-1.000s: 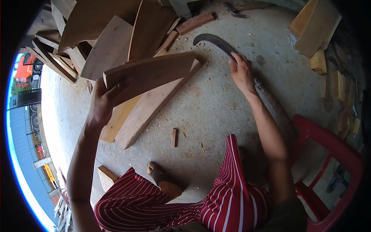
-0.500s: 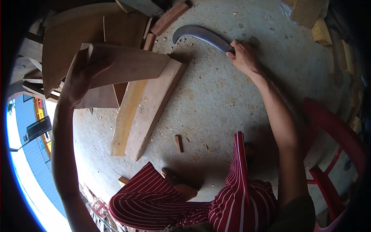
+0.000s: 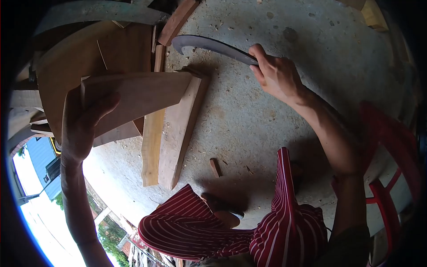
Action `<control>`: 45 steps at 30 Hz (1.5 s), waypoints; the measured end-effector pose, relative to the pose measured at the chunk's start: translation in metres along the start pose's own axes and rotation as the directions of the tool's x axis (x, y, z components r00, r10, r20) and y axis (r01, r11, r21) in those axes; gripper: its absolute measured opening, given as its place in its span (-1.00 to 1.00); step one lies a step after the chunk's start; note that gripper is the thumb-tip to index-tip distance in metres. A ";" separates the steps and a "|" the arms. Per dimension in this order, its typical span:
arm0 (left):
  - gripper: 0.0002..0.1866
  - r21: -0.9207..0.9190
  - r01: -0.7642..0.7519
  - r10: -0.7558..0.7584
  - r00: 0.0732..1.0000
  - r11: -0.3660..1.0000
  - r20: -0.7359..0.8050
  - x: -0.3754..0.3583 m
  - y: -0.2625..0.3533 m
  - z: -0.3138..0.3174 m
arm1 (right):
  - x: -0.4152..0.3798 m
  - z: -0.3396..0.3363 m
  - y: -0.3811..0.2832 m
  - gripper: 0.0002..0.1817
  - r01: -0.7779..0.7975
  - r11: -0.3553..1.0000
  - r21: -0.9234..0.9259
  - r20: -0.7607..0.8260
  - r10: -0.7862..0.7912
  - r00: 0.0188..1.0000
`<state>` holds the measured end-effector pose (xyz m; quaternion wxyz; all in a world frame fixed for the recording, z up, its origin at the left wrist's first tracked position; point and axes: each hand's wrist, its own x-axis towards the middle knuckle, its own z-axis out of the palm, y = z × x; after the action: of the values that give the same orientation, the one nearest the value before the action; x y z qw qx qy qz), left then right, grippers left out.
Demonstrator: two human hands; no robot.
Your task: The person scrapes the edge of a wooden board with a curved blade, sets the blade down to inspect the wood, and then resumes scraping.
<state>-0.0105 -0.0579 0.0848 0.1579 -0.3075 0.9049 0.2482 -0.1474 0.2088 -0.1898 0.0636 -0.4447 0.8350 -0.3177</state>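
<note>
My left hand (image 3: 82,122) is closed round the left end of a wide wooden board (image 3: 140,95), its thumb lying on the near face. The board's right end is cut at a slant and overlaps a long pale plank (image 3: 178,142) below it. In my right hand (image 3: 280,73) is the handle of a billhook (image 3: 215,46), mostly hidden by my fingers. Its dark curved blade points left, with the hooked tip near a reddish wood block. A gap separates the blade from the board.
A yellowish plank (image 3: 152,147) lies along the pale one. A small wood offcut (image 3: 215,167) and chips are on the concrete floor (image 3: 249,129). Large brown panels (image 3: 75,62) and a reddish wood block (image 3: 178,22) stand at upper left. A red chair (image 3: 382,204) is at right.
My left hand and the board have come lower and slightly left in view. The billhook has shifted left, its blade tilted a little differently. The whole view has also shifted somewhat.
</note>
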 end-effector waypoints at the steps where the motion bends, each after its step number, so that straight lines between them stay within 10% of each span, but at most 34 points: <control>1: -0.59 0.009 0.008 -0.008 1.000 1.000 0.007 -0.002 -0.002 0.001 | 0.001 -0.006 -0.015 -0.71 -0.014 0.998 0.060 0.013 0.013 1.000; 4: -0.51 -0.056 -0.123 0.120 0.991 0.991 -0.051 -0.008 -0.017 0.006 | -0.001 0.012 -0.032 -0.70 0.093 0.981 0.169 -0.116 -0.074 0.990; 14: -0.55 -0.143 0.109 -0.140 0.963 0.984 -0.229 -0.016 -0.023 0.008 | 0.009 0.034 -0.058 -0.68 -0.056 0.993 0.104 -0.022 0.058 0.998; 16: -0.59 0.180 -0.176 0.215 0.950 0.968 -0.227 -0.019 -0.022 0.014 | 0.014 0.036 -0.059 -0.72 -0.002 0.988 0.154 -0.146 0.025 0.989; 17: -0.63 -0.018 -0.037 0.032 0.980 0.999 -0.197 -0.020 -0.013 0.014 | 0.015 0.033 -0.059 -0.74 -0.007 0.978 0.209 -0.104 0.030 0.994; 24: -0.77 -0.037 -0.132 0.129 0.989 0.991 -0.075 -0.025 -0.011 0.019 | 0.016 0.028 -0.080 -0.86 -0.026 0.952 0.305 -0.008 0.030 1.000; 26: -0.74 0.313 -0.238 0.264 0.964 0.920 -0.043 -0.029 -0.019 0.020 | 0.014 0.014 -0.094 -0.87 0.023 0.945 0.325 -0.099 0.010 0.995; 28: -0.73 0.201 -0.257 0.270 0.962 0.945 -0.038 -0.023 -0.005 0.025 | 0.014 0.009 -0.093 -0.86 -0.115 0.935 0.336 0.069 0.097 0.993; 32: -0.64 0.073 -0.268 0.272 0.961 0.961 -0.052 -0.019 0.010 0.027 | 0.004 0.076 -0.067 -0.81 -0.022 0.895 0.445 -0.131 0.089 0.987; 37: -0.62 -0.108 -0.152 0.139 0.984 0.983 -0.115 -0.022 0.018 0.034 | 0.019 0.018 -0.073 -0.69 -0.084 0.945 0.316 0.156 0.036 0.987; 41: -0.61 -0.078 -0.130 0.122 0.988 0.988 -0.099 -0.018 0.017 0.029 | 0.017 0.045 -0.054 -0.69 -0.102 0.972 0.214 0.169 0.065 0.983; 42: -0.63 -0.022 -0.213 0.209 0.971 0.977 -0.113 -0.019 0.018 0.034 | 0.015 0.044 -0.064 -0.69 -0.008 0.959 0.284 -0.061 0.026 0.998; 45: -0.64 0.065 -0.209 0.213 0.974 0.976 -0.073 -0.028 0.017 0.038 | 0.024 0.011 -0.077 -0.78 -0.101 0.932 0.349 0.138 0.056 0.989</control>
<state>0.0052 -0.0120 0.0715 0.1033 -0.2146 0.9447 0.2255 -0.1034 0.1537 -0.1489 0.2079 -0.4112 0.7754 -0.4318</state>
